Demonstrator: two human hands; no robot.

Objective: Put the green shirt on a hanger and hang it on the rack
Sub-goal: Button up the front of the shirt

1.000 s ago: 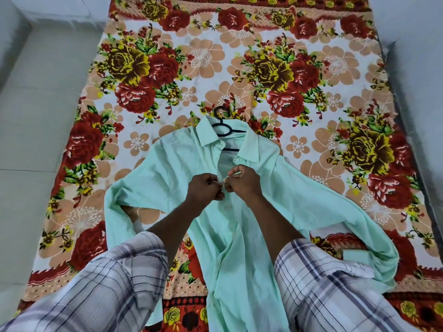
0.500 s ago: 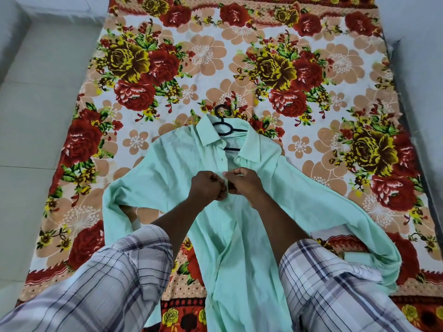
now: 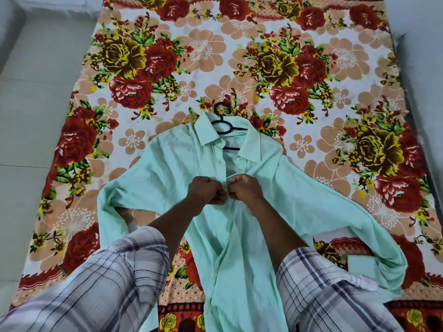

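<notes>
Green fabric is nipped in both fists. L hand and R hand sit knuckle to knuckle, nearly touching, at chest level of the green shirt. Fingers are curled tight, and each hand pinches one edge of the front opening. L hand has the L-side panel and R hand the other, and the two edges meet right btwn them. Can't tell if a button is under the fingers.

Above the hands the opening is unfastened. One white button shows on the R-side edge just below the collar, which lies spread open. Black hanger sits in the shirt's neck. Its hook and loop stick out past the collar onto the sheet, a bit of bar shows in the neck gap, and the rest is hidden under cloth.

Shirt lies flat, front up, on a floral sheet w/ red, yellow and peach blooms on white. Its sleeves are flung out both ways: the L one is folded back on itself, and the R one trails down to a cuff near the sheet's lower border. Below the hands the shirt front runs down btwn the person's forearms, rumpled, w/ the hem out of frame.

Plaid sleeves, pushed up the arms, fill the bottom corners. Pale tiled floor flanks the sheet on the L.
</notes>
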